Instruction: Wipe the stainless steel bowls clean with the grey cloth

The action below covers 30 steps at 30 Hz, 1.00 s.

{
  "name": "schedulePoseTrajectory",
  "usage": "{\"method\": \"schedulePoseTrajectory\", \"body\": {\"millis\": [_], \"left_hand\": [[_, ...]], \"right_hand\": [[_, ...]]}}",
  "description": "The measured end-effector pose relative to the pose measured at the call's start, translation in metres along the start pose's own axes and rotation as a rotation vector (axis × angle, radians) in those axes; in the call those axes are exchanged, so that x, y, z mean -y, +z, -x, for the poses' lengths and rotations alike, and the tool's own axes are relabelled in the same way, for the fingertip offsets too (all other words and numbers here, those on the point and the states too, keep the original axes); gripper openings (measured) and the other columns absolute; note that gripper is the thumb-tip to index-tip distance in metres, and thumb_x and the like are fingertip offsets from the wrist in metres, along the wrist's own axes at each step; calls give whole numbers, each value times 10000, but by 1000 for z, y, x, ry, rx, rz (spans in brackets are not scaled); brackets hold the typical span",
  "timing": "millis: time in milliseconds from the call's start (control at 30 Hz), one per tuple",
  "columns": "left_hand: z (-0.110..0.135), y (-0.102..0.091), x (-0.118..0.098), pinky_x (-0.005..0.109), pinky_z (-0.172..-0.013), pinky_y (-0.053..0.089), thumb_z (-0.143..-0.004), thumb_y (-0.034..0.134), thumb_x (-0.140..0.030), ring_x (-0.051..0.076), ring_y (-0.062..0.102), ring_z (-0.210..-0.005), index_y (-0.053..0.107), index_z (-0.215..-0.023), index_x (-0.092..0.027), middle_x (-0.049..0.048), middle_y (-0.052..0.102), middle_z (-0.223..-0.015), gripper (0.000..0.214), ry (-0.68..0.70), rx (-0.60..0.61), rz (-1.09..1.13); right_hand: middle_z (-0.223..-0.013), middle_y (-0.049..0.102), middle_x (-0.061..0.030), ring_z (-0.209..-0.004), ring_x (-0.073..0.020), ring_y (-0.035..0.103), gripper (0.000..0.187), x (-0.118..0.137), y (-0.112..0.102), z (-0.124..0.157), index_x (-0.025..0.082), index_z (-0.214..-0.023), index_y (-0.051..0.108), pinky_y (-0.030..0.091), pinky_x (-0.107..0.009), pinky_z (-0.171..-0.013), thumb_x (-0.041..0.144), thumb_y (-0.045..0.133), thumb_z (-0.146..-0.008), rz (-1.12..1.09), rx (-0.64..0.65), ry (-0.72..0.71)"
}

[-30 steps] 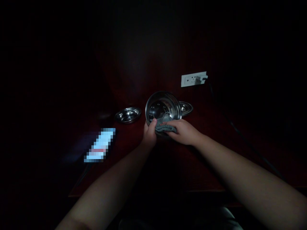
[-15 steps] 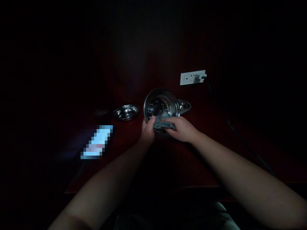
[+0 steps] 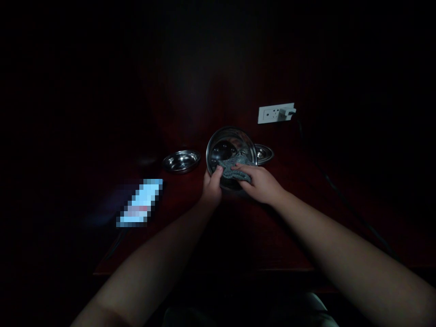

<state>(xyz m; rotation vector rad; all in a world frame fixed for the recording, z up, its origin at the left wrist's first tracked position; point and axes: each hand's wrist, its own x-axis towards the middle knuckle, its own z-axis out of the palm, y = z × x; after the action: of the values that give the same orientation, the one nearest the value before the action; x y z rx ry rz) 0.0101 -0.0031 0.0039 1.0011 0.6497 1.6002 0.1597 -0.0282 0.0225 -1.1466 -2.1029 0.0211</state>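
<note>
A shiny metal pot point(image 3: 223, 147) is tilted so that its open mouth faces me. My left hand point(image 3: 213, 185) grips its lower left rim, thumb on the near side and the other fingers mostly hidden behind. A grey-green cloth point(image 3: 236, 169) drapes over the near rim and reaches into the pot. My right hand point(image 3: 259, 181) is closed on the cloth at the lower right rim, with the fingertips pressing it there. Whether the pot touches the table is hard to make out in the dark.
On the dark red table point(image 3: 272, 245), a shallow metal dish point(image 3: 181, 161) stands left of the pot, and a round metal lid point(image 3: 264, 153) lies partly behind it. A lit phone point(image 3: 140, 203) is at the left. A white socket point(image 3: 275, 113) holds a plug, and a cable point(image 3: 357, 217) runs along the right.
The cloth now spreads a little more over the near rim, and my right fingers have shifted slightly on it. The whole view has drifted a few pixels; the left hand keeps its grip.
</note>
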Motion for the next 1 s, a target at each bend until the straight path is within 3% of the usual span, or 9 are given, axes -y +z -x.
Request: {"method": "schedulePoseTrajectory", "body": {"millis": [200, 433, 667, 833, 1000], "left_hand": [[-2, -2, 6, 381, -932, 461, -698, 680, -409, 251, 637, -1032, 618, -1095, -149, 91, 699, -1066, 478, -64, 70, 75], [2, -5, 9, 397, -944, 456, -721, 672, -409, 258, 643, -1026, 632, -1096, -168, 82, 709, -1054, 448, -141, 185, 83], [5, -5, 6, 398, -964, 446, -723, 675, -421, 270, 623, -1070, 656, -1009, -165, 86, 704, -1073, 384, -153, 177, 64], [6, -4, 5, 397, -1021, 408, -742, 663, -402, 268, 570, -1161, 646, -1051, -176, 81, 648, -1207, 384, -134, 197, 83], [5, -5, 5, 410, -1028, 400, -714, 683, -410, 285, 567, -1162, 641, -1068, -162, 93, 655, -1190, 435, -151, 175, 89]], "right_hand": [[-1331, 546, -117, -1286, -225, 458, 433, -3, 2, -1, 111, -1259, 554, 372, -388, -1088, 167, 452, -841, -6, -41, 4], [-1380, 501, -84, -1315, -224, 420, 503, -9, 5, 0, 173, -1301, 511, 353, -447, -1107, 121, 447, -805, -25, -117, -22], [-1367, 510, -113, -1315, -229, 419, 426, -10, 6, 0, 150, -1240, 556, 340, -448, -1114, 164, 456, -827, -13, -114, -44], [-1369, 507, -113, -1317, -234, 415, 411, -9, 6, -1, 161, -1233, 563, 343, -463, -1109, 175, 459, -835, -8, -108, -43], [-1339, 538, -113, -1292, -230, 450, 390, -6, 3, -1, 168, -1219, 582, 370, -445, -1092, 190, 463, -849, -47, -84, -53]]}}
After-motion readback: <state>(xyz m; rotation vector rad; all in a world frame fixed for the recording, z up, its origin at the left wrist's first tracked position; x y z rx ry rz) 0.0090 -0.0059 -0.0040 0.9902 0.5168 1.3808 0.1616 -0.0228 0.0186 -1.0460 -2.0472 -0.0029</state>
